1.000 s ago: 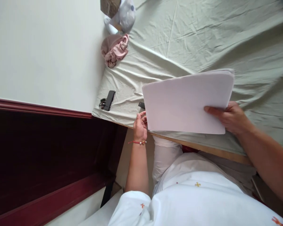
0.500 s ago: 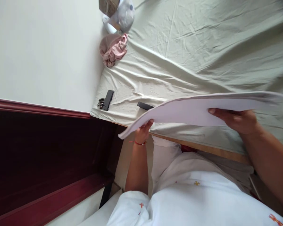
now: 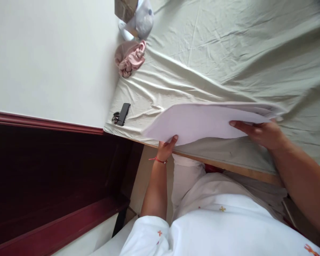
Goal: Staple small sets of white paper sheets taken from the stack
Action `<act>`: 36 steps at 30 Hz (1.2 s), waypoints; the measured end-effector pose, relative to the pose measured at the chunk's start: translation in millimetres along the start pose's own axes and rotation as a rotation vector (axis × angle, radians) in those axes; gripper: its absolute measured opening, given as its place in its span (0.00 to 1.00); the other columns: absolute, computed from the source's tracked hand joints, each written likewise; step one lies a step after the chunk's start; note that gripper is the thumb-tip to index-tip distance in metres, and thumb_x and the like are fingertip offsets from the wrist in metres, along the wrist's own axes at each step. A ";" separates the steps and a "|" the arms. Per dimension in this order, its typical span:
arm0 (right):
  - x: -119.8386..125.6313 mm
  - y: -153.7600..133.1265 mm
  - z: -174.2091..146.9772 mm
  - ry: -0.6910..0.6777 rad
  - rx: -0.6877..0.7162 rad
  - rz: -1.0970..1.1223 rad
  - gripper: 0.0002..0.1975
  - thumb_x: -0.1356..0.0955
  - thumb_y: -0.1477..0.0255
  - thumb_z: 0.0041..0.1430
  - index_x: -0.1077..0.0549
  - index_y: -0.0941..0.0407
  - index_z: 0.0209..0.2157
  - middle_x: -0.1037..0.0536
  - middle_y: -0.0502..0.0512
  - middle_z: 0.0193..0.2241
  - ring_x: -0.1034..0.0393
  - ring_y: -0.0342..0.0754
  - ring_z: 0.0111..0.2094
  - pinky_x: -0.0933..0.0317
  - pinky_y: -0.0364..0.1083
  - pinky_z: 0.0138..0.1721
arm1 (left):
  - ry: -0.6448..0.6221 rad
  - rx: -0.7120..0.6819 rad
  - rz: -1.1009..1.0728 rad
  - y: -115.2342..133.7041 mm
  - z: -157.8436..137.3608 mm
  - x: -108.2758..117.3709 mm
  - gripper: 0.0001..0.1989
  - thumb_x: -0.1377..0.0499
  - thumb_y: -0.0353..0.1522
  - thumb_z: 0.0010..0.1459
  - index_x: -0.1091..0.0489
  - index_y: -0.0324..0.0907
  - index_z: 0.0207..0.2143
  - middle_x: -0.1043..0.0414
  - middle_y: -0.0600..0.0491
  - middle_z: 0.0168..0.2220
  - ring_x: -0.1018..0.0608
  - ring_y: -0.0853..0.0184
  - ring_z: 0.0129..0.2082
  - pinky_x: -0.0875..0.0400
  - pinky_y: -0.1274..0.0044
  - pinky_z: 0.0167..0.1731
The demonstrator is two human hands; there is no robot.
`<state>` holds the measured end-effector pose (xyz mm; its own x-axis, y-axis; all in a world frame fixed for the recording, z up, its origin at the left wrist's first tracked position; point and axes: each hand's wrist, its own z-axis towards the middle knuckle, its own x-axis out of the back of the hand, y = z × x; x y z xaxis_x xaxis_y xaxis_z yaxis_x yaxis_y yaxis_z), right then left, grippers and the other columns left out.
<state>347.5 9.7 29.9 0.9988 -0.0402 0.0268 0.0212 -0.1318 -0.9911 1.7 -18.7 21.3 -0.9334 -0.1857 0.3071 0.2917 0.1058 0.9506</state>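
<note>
A folded white cloth (image 3: 200,122) is stretched between my two hands, above the near edge of the bed. Layers and folds show at its right end. My left hand (image 3: 166,147) is closed on its lower left edge, thumb on top and the other fingers hidden beneath. Toward the right end, my right hand (image 3: 264,133) grips the cloth the same way, thumb lying over it. A red string bracelet (image 3: 161,161) circles my left wrist.
A wrinkled pale green sheet (image 3: 229,46) covers the bed. Near its left corner lie a black phone (image 3: 124,113) and keys (image 3: 115,117). Beyond them are a crumpled pink cloth (image 3: 130,58) and a plastic bag (image 3: 144,21). Dark red wooden furniture (image 3: 56,170) stands at left.
The white cloth has tilted, its left part dropping flatter toward the bed and its broad face showing more. A dark object on the sheet is now hidden behind it. Both hands keep their hold.
</note>
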 end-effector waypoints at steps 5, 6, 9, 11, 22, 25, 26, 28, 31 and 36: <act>-1.5 6.8 3.1 -0.026 -0.219 0.128 0.20 0.20 0.56 0.43 0.19 0.57 0.30 0.18 0.55 0.33 0.27 0.47 0.31 0.30 0.47 0.31 | 0.039 0.044 -0.300 -11.7 9.0 -7.1 0.19 0.27 0.45 0.48 0.22 0.41 0.34 0.19 0.53 0.34 0.19 0.67 0.37 0.24 0.76 0.43; -1.6 7.1 3.1 -0.035 -0.250 0.140 0.20 0.20 0.55 0.43 0.19 0.57 0.30 0.18 0.56 0.34 0.26 0.47 0.31 0.30 0.47 0.31 | 0.053 0.038 -0.321 -12.9 10.1 -8.8 0.18 0.27 0.44 0.48 0.22 0.41 0.35 0.19 0.53 0.34 0.20 0.69 0.35 0.25 0.78 0.41; -2.1 7.0 2.7 -0.028 -0.259 0.151 0.22 0.20 0.55 0.43 0.19 0.57 0.33 0.17 0.56 0.35 0.25 0.47 0.32 0.30 0.46 0.31 | 0.071 0.016 -0.306 -14.5 10.8 -12.5 0.16 0.27 0.42 0.50 0.22 0.40 0.34 0.20 0.54 0.33 0.22 0.71 0.33 0.26 0.80 0.39; -3.1 7.0 2.6 -0.007 -0.242 0.154 0.21 0.20 0.55 0.44 0.19 0.57 0.33 0.18 0.55 0.34 0.26 0.46 0.31 0.30 0.46 0.31 | 0.084 0.008 -0.289 -14.8 10.0 -13.4 0.15 0.28 0.42 0.50 0.22 0.40 0.33 0.21 0.54 0.31 0.22 0.71 0.32 0.27 0.80 0.38; -5.0 9.9 4.3 0.068 -0.225 0.229 0.19 0.19 0.58 0.42 0.20 0.56 0.30 0.19 0.53 0.32 0.27 0.44 0.29 0.31 0.44 0.29 | 0.177 0.009 -0.388 -14.8 6.8 -13.0 0.17 0.25 0.39 0.43 0.22 0.41 0.34 0.23 0.55 0.29 0.24 0.73 0.29 0.30 0.81 0.34; -4.6 11.5 4.5 0.076 -0.226 0.209 0.18 0.19 0.58 0.42 0.20 0.56 0.30 0.19 0.53 0.32 0.27 0.44 0.29 0.32 0.44 0.29 | 0.176 -0.001 -0.389 -16.8 6.5 -13.3 0.16 0.26 0.38 0.44 0.21 0.41 0.34 0.23 0.56 0.28 0.25 0.73 0.28 0.31 0.82 0.33; -4.6 11.9 4.6 0.081 -0.224 0.196 0.18 0.19 0.58 0.43 0.20 0.56 0.30 0.19 0.53 0.31 0.28 0.44 0.29 0.32 0.44 0.29 | 0.174 -0.003 -0.394 -17.7 6.3 -13.3 0.16 0.26 0.38 0.44 0.22 0.41 0.34 0.23 0.56 0.28 0.25 0.73 0.28 0.31 0.82 0.33; -4.8 12.1 4.8 0.087 -0.218 0.175 0.18 0.19 0.58 0.43 0.20 0.57 0.29 0.20 0.52 0.30 0.29 0.43 0.28 0.33 0.44 0.28 | 0.176 -0.008 -0.398 -18.7 5.9 -13.1 0.16 0.26 0.39 0.44 0.22 0.41 0.34 0.23 0.56 0.28 0.25 0.73 0.28 0.30 0.81 0.33; -5.0 10.8 4.7 0.082 -0.208 0.182 0.18 0.19 0.58 0.43 0.20 0.57 0.29 0.20 0.52 0.30 0.29 0.43 0.28 0.33 0.44 0.28 | 0.174 -0.003 -0.388 -17.6 6.3 -12.5 0.18 0.26 0.40 0.44 0.22 0.41 0.34 0.22 0.55 0.30 0.23 0.71 0.30 0.28 0.79 0.35; -5.1 8.7 3.9 0.071 -0.220 0.212 0.18 0.19 0.59 0.41 0.21 0.57 0.28 0.20 0.52 0.30 0.29 0.43 0.28 0.33 0.44 0.28 | 0.083 0.033 -0.413 -10.1 8.3 -12.9 0.23 0.27 0.47 0.47 0.21 0.43 0.41 0.18 0.50 0.39 0.18 0.64 0.38 0.24 0.72 0.44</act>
<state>342.8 12.6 20.6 0.9742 -0.1580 -0.1611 -0.2053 -0.3237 -0.9236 9.0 -9.3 7.4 -0.9500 -0.2973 -0.0959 -0.1116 0.0364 0.9931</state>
